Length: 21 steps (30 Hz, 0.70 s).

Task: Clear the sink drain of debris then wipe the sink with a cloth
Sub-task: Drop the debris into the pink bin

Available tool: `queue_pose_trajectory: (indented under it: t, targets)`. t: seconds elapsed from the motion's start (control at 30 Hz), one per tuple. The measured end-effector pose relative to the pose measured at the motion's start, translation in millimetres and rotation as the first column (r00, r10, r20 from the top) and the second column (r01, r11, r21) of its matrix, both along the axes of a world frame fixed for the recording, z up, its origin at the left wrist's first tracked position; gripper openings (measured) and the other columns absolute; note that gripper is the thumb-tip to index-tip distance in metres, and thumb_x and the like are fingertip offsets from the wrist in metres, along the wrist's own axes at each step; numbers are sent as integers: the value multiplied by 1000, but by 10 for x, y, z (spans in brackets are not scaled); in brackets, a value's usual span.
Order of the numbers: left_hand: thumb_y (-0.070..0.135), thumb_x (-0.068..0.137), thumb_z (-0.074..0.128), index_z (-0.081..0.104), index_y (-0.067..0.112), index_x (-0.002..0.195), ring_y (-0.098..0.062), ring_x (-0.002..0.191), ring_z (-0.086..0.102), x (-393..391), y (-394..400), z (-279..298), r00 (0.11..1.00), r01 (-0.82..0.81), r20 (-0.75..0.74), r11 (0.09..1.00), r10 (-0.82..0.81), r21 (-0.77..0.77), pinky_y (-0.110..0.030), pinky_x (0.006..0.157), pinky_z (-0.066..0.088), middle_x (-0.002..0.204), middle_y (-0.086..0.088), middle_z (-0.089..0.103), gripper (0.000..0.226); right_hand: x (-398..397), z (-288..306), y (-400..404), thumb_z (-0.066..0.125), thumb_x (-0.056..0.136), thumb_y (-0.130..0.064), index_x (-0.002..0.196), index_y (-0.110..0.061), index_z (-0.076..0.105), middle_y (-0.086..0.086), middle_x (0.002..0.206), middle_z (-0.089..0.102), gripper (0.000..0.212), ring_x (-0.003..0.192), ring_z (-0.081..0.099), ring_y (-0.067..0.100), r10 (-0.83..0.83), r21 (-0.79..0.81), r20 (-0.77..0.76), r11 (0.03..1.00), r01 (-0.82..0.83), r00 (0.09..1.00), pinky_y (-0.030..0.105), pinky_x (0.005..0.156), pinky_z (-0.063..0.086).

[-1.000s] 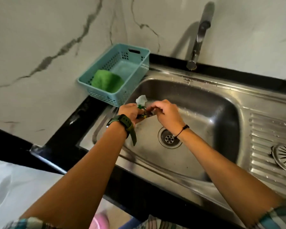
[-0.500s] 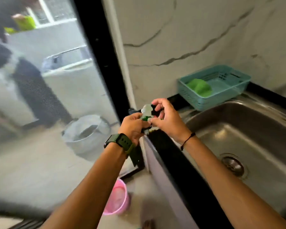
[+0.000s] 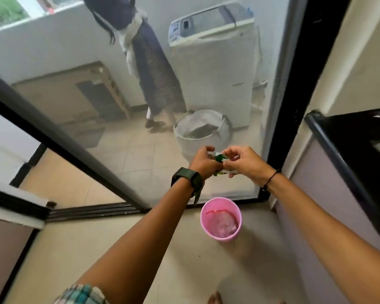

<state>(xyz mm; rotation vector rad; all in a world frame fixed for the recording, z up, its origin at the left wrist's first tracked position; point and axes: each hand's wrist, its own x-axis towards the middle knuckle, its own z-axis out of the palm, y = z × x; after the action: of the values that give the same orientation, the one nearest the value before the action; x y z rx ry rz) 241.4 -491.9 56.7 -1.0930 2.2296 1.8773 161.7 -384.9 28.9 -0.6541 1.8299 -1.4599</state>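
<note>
My left hand [image 3: 203, 163] and my right hand [image 3: 242, 163] are both pinched together on a small wad of green and white debris [image 3: 220, 159], held in the air. The wad sits above and slightly beyond a pink bin [image 3: 221, 217] that stands on the tiled floor and has a clear plastic liner inside. My left wrist carries a dark green watch [image 3: 187, 178], my right wrist a thin black band. The sink and the cloth are out of view; only the black counter edge [image 3: 338, 159] shows at the right.
A glass sliding door with a black frame [image 3: 292, 88] stands just beyond the bin. Behind the glass are a person [image 3: 147, 69], a white washing machine [image 3: 217, 69] and a white laundry basket [image 3: 201, 137]. My bare toes [image 3: 215, 298] show at the bottom edge.
My view has swung left and down, away from the sink and the blue basket. Both hands carried the debris off the sink, past the counter edge, to above the pink bin.
</note>
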Motion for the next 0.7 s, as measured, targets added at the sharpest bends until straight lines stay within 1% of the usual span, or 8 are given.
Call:
queue_pose_trajectory:
  t: [0.1, 0.23, 0.33, 0.4, 0.47, 0.53, 0.63, 0.7]
  targets:
    - [1, 77, 67, 40, 4, 123, -23, 79, 56, 99, -302, -351, 999, -10, 48, 999, 12, -46, -28, 59, 45, 106, -19, 57, 53, 25, -338, -326, 58, 81, 10, 79, -11, 57, 6, 73, 61, 21, 53, 64, 5, 51, 1, 124, 999, -51, 991, 17, 47, 51]
    - [2, 78, 65, 44, 4, 118, -25, 82, 58, 184, -485, -799, 993, -72, 94, 995, 78, -68, -30, 62, 47, 101, -18, 59, 45, 64, -794, -599, 56, 80, 13, 75, -9, 54, 8, 71, 59, 23, 49, 63, 7, 39, -2, 270, 999, -40, 962, 18, 45, 50]
    - [-1, 78, 64, 46, 6, 116, -27, 89, 61, 166, -526, -1233, 983, -104, 148, 993, 112, -62, -38, 76, 53, 107, -18, 61, 43, 75, -1224, -677, 55, 82, 13, 72, -10, 53, 7, 68, 56, 25, 48, 62, 9, 10, 28, 345, 999, -20, 938, 19, 43, 50]
    - [-4, 76, 63, 49, 5, 114, -30, 98, 61, 141, -488, -1583, 971, -142, 185, 989, 149, -53, -42, 86, 54, 114, -19, 60, 42, 49, -1556, -661, 54, 82, 15, 70, -10, 52, 8, 68, 54, 27, 54, 58, 16, -13, 70, 367, 997, -14, 930, 19, 42, 50]
    - [-7, 76, 63, 50, 3, 113, -32, 103, 60, 127, -419, -1944, 958, -193, 213, 981, 193, -18, -46, 90, 52, 115, -19, 58, 40, 14, -1891, -609, 53, 81, 17, 67, -9, 50, 9, 69, 52, 30, 58, 54, 19, -37, 128, 368, 992, -11, 929, 19, 39, 50]
    - [-9, 77, 61, 50, 1, 113, -32, 100, 60, 95, -326, -2328, 945, -235, 243, 971, 219, 40, -45, 89, 53, 112, -19, 57, 39, -38, -2259, -535, 52, 81, 18, 66, -8, 49, 10, 69, 51, 30, 59, 53, 21, -57, 189, 365, 982, -14, 929, 19, 37, 50]
    - [-12, 79, 55, 53, -5, 111, -25, 76, 60, 70, -230, -2805, 933, -308, 234, 942, 273, 129, -40, 78, 55, 90, -15, 59, 33, -79, -2783, -446, 52, 80, 20, 65, -8, 49, 10, 68, 51, 31, 60, 54, 21, -74, 244, 370, 969, -20, 926, 19, 37, 50]
    - [-12, 81, 50, 59, -4, 93, -22, 69, 58, 67, -201, -3116, 911, -386, 229, 905, 343, 180, -33, 71, 54, 76, -10, 57, 17, -85, -3170, -417, 53, 79, 19, 64, -8, 50, 10, 69, 54, 31, 63, 56, 21, -86, 282, 365, 959, -22, 927, 20, 39, 51]
